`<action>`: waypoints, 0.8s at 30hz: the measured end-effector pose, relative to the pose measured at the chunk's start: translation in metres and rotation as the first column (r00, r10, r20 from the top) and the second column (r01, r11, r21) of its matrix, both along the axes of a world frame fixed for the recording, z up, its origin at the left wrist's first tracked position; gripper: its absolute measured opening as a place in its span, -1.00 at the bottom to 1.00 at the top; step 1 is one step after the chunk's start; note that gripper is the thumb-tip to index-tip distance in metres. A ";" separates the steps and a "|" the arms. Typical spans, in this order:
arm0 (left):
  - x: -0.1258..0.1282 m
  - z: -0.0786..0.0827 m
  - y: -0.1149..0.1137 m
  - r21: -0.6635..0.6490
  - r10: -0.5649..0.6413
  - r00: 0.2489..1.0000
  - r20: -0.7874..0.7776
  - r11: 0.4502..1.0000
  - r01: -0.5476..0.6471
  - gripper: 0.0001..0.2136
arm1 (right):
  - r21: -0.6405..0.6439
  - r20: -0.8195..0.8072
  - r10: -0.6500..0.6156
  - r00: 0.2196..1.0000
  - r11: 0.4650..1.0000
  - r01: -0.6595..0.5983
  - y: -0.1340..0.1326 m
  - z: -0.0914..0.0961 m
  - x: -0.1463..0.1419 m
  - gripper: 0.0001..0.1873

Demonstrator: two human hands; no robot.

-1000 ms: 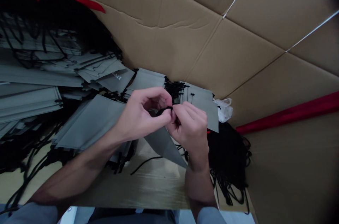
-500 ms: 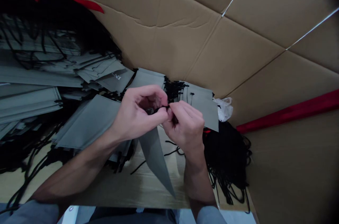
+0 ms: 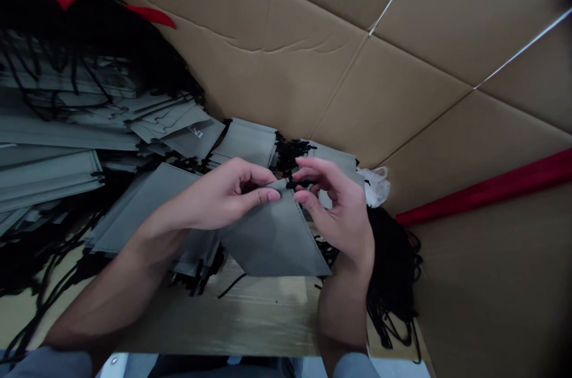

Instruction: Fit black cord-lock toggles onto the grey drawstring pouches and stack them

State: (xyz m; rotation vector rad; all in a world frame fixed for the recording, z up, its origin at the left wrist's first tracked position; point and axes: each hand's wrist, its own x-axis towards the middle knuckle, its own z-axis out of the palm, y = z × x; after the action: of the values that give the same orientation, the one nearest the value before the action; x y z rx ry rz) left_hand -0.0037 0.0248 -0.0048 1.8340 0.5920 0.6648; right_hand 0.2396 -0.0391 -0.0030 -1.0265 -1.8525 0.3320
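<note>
A grey fabric pouch (image 3: 277,241) with a stitched edge hangs in front of me, its lower part fanning down over the table. My left hand (image 3: 223,193) pinches its top edge between thumb and fingers. At the pouch's upper right corner is a short black cord (image 3: 292,185). Around that cord the thumb and curled fingers of my right hand (image 3: 342,205) close loosely; the inner fingers are partly hidden. Stacked grey pouches (image 3: 143,205) lie just left of my left wrist, and more pouches (image 3: 248,139) sit beyond my hands.
Heaps of grey pouches with black cords (image 3: 49,175) fill the left side. A bundle of black cords (image 3: 393,270) lies right of my right forearm, near a white plastic bag (image 3: 376,185). Cardboard walls (image 3: 313,68) rise behind; a red strip (image 3: 491,187) runs along the right.
The pouch has turned to show its broad face. My right hand has loosened from a tight grip and shifted right; my left hand now holds the top edge lower down.
</note>
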 end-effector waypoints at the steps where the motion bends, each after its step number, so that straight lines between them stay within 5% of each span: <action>1: 0.000 -0.001 0.000 -0.003 0.002 1.000 -0.003 1.000 -0.002 -0.69 | 0.018 0.009 0.001 1.000 1.000 -0.001 0.001 -0.001 0.000 -0.77; 3: 0.000 -0.003 -0.002 -0.001 0.014 1.000 -0.003 1.000 -0.014 -0.69 | 0.089 0.005 -0.062 0.998 0.994 0.061 0.002 -0.001 -0.001 -0.95; 7: 0.000 -0.004 -0.005 0.048 0.000 1.000 -0.010 0.999 0.001 -0.67 | 0.198 -0.015 -0.151 0.988 0.968 0.151 0.004 -0.003 -0.008 -0.79; 14: 0.002 0.003 -0.006 -0.004 0.018 1.000 0.021 1.000 -0.018 -0.66 | 0.201 -0.150 -0.204 0.968 0.952 0.231 0.012 -0.011 -0.007 -0.84; 18: -0.010 0.003 0.004 0.084 0.002 0.989 -0.149 0.996 0.011 -0.68 | 0.167 -0.213 -0.240 0.947 0.946 0.278 0.012 -0.010 0.008 -0.95; 21: -0.020 -0.001 0.012 0.201 0.139 0.970 -0.201 0.975 -0.099 -0.63 | 0.144 -0.170 -0.283 0.944 0.940 0.308 0.003 -0.004 0.011 -0.89; 24: -0.017 -0.005 0.010 0.277 0.426 0.901 -0.081 0.878 -0.391 -0.65 | 0.159 -0.158 -0.320 0.934 0.926 0.344 -0.010 0.003 0.001 -0.88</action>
State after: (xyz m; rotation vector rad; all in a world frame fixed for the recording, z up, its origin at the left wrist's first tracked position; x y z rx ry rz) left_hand -0.0209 0.0343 -0.0098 2.0244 1.0501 0.9340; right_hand 0.2404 -0.0493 0.0004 -1.1393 -1.5276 0.0214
